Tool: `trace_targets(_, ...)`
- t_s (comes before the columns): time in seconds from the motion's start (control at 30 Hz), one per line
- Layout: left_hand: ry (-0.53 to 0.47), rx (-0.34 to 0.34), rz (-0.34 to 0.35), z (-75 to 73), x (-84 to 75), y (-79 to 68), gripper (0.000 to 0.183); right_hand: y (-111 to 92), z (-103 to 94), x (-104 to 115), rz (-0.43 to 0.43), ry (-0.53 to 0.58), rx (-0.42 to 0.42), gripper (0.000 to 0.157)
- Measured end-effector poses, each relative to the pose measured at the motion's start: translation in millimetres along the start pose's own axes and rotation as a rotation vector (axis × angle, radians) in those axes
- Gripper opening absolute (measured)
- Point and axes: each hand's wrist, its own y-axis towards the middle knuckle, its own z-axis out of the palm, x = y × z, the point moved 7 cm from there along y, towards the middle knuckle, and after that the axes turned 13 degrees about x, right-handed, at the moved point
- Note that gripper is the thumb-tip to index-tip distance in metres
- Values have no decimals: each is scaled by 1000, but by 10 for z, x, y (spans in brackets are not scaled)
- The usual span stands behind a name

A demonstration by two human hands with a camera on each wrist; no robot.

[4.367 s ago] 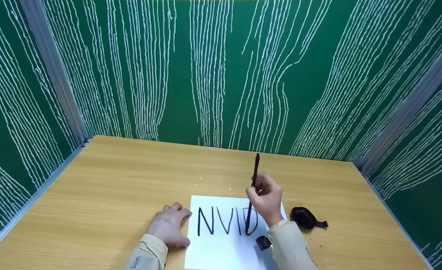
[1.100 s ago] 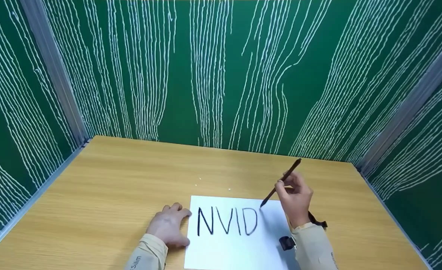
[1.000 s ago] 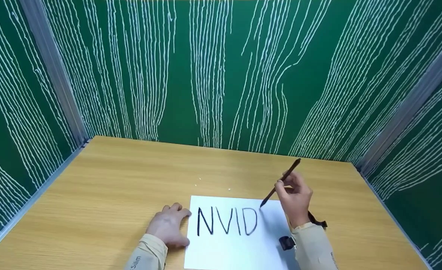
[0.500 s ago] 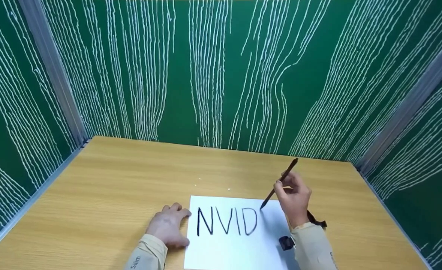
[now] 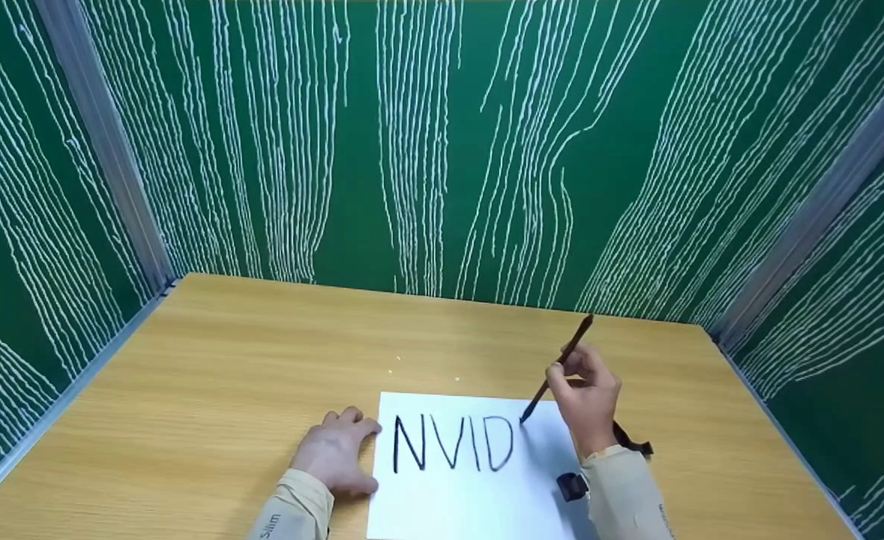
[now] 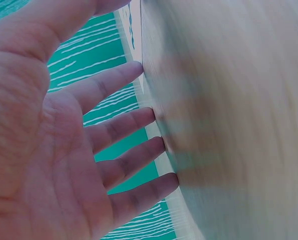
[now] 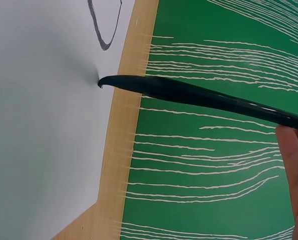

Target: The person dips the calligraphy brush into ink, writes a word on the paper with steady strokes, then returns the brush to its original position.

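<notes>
My right hand [image 5: 585, 390] pinches a dark ink brush [image 5: 558, 367], which leans with its handle end up and to the right. The bent bristle tip [image 7: 106, 80] touches the white paper [image 5: 464, 502], just right of the black letters "NVID" [image 5: 453, 444], and a tiny ink mark shows at it. At the paper's left edge rests my left hand [image 5: 334, 454], fingers spread. In the left wrist view its fingertips [image 6: 169, 181] press on the tabletop and it holds nothing. A black dish is mostly hidden behind my right wrist; only its handle [image 5: 640, 448] shows.
The wooden table [image 5: 187, 390] bears a few small white specks beyond the paper. Green walls [image 5: 367, 150] with wavy white lines close in the back and both sides. A small black camera [image 5: 572, 486] sits at the right wrist.
Since the earliest frame, my right hand has moved right from the D, whose curve is now complete. Over the last second the brush tip has slid slightly nearer. The left hand stays put.
</notes>
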Motion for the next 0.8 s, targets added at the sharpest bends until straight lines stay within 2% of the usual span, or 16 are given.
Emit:
trace_targets(0.27,-2,15,-17,1,7,4,75,-3,-2,-25,33,-10,3,22)
trace_targets(0.8,-15,10,-11,14,15,19,75,5,-11,11,-12,19,1,26)
